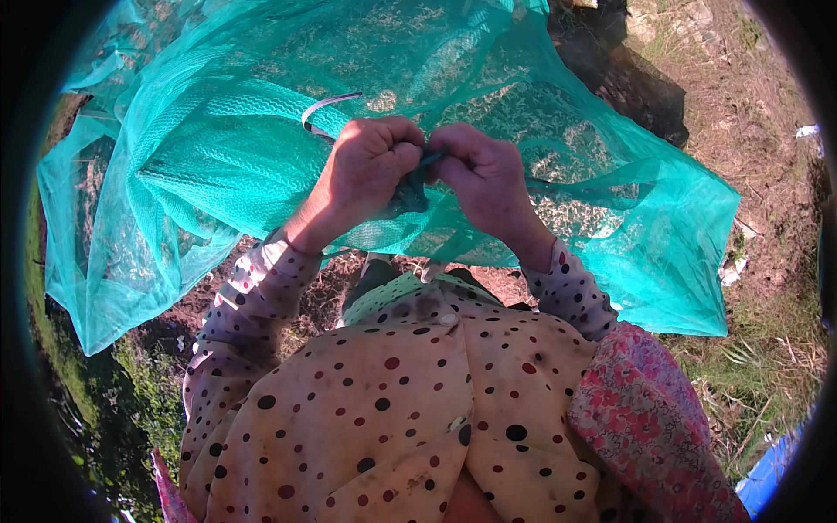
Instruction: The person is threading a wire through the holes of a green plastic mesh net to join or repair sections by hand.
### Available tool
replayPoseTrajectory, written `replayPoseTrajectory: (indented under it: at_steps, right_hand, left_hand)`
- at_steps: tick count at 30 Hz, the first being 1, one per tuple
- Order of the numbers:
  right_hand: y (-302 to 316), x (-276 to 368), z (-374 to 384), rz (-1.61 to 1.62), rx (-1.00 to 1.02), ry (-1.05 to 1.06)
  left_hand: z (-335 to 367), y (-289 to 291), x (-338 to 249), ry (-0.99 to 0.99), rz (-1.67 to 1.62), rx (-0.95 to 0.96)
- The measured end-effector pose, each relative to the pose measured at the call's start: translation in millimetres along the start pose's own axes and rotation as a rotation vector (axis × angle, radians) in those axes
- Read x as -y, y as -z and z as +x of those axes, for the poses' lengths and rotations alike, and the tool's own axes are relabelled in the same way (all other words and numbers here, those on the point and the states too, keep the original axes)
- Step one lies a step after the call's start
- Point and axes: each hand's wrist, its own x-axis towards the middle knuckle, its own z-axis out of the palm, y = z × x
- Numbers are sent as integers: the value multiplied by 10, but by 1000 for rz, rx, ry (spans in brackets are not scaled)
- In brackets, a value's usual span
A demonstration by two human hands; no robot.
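A large sheet of thin green netting (pixel 235 131) spreads out in front of me, bunched into thick folds on the left and single-layered toward the right. Close together at its middle, both hands pinch a gathered bit of the netting. My left hand (pixel 370 166) is closed, thumb against the curled fingers. My right hand (pixel 479 174) is closed as well, gripping the same dark bunched piece from the other side. Just beyond the left hand a narrow pale strip (pixel 327 105) curves up from the net. The fingertips partly hide what lies between them.
Dry, grassy ground (pixel 750 261) lies to the right, with scraps of white litter. A dark rock or shadowed hollow (pixel 636 87) is at the far right of the net. Green plants (pixel 131 410) grow at lower left, and a blue object (pixel 772 471) shows at lower right.
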Motion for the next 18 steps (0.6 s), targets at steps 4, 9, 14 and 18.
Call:
replayPoseTrajectory:
  at_steps: [4,9,14,18]
  right_hand:
    - [16,3,8,118,42,-51]
    - [35,-40,3,239,56,-91]
    - [33,-22,-27,295,35,-113]
    - [32,-36,-35,279,11,-112]
  left_hand:
    - [-1,5,-5,44,-49,26]
    - [5,78,-68,180,-238,98]
    - [4,84,-47,111,-162,130]
    - [5,81,-73,70,-82,152]
